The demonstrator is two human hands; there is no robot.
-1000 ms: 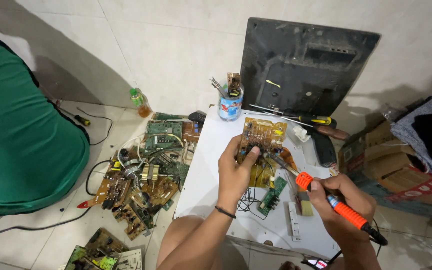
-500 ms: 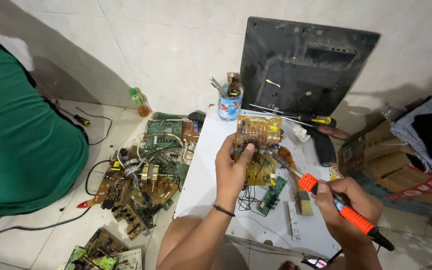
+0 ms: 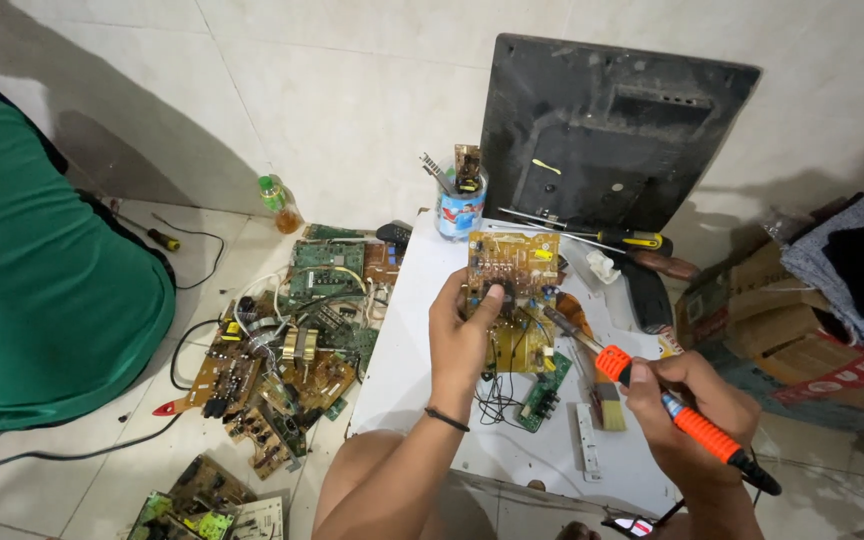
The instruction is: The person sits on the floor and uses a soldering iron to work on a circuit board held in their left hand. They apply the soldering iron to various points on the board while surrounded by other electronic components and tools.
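My left hand (image 3: 460, 330) holds a tan circuit board (image 3: 514, 265) upright above the small white table (image 3: 407, 340), thumb across its lower edge. My right hand (image 3: 690, 412) grips an orange-handled soldering iron (image 3: 680, 418); its metal tip points up-left and ends just right of the board's lower corner. Under the raised board lie a yellow board (image 3: 520, 346) and a small green board (image 3: 544, 388) with black wires.
A black monitor back panel (image 3: 602, 130) leans on the tiled wall. A can of tools (image 3: 459, 205) and a screwdriver (image 3: 624, 238) sit at the table's back. Several circuit boards (image 3: 287, 350) litter the floor. A person in green (image 3: 37, 270) sits left. Cardboard boxes (image 3: 782, 340) stand right.
My left hand has lifted the tan board higher and tilted it more upright. My right hand with the soldering iron has shifted slightly down and right.
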